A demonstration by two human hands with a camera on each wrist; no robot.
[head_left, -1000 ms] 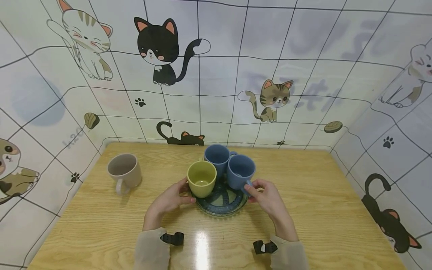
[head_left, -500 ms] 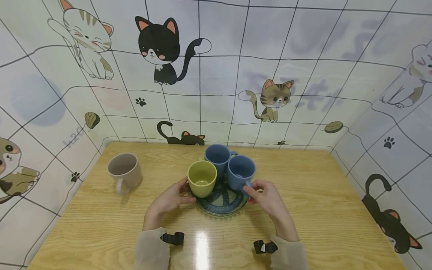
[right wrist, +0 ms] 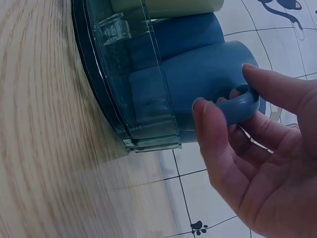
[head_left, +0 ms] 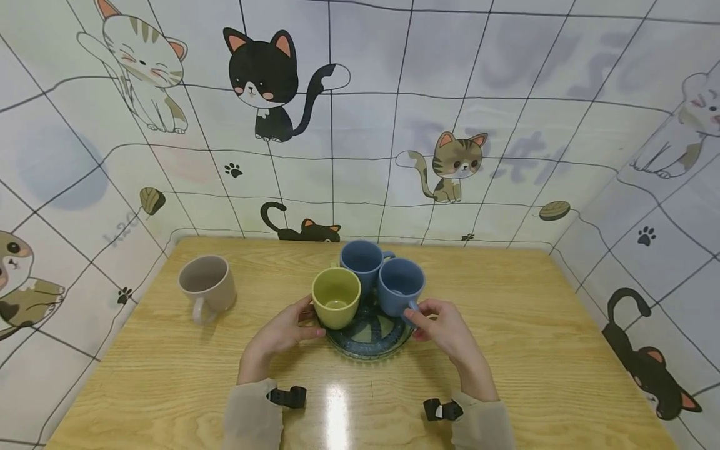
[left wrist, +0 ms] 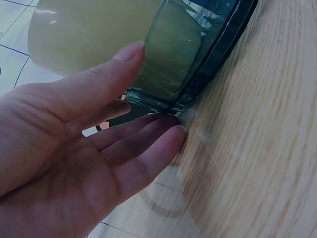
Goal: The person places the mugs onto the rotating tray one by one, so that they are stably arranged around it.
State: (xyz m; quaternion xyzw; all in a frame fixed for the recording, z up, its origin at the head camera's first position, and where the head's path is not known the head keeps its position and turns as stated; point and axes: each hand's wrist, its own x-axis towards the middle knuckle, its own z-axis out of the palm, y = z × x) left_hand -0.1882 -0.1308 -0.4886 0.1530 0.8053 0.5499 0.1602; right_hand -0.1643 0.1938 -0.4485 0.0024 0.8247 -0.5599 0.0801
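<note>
A round, clear-walled tray [head_left: 368, 347] with a dark blue-green base sits mid-table. In it stand a yellow-green mug [head_left: 336, 299] at the left, a blue mug [head_left: 361, 259] behind, and another blue mug [head_left: 400, 284] at the right. My left hand [head_left: 284, 328] is at the tray's left side; in the left wrist view its thumb lies at the rim, its fairly straight fingers low by the wall. My right hand [head_left: 444, 325] holds the right blue mug's handle [right wrist: 240, 106] between thumb and fingers. The rear blue mug is partly hidden.
A pinkish-grey mug [head_left: 208, 284] stands apart at the table's left, handle toward me. The wooden table [head_left: 506, 350] ends at the back against a cat-patterned cloth wall [head_left: 365, 137], with more cloth on both sides.
</note>
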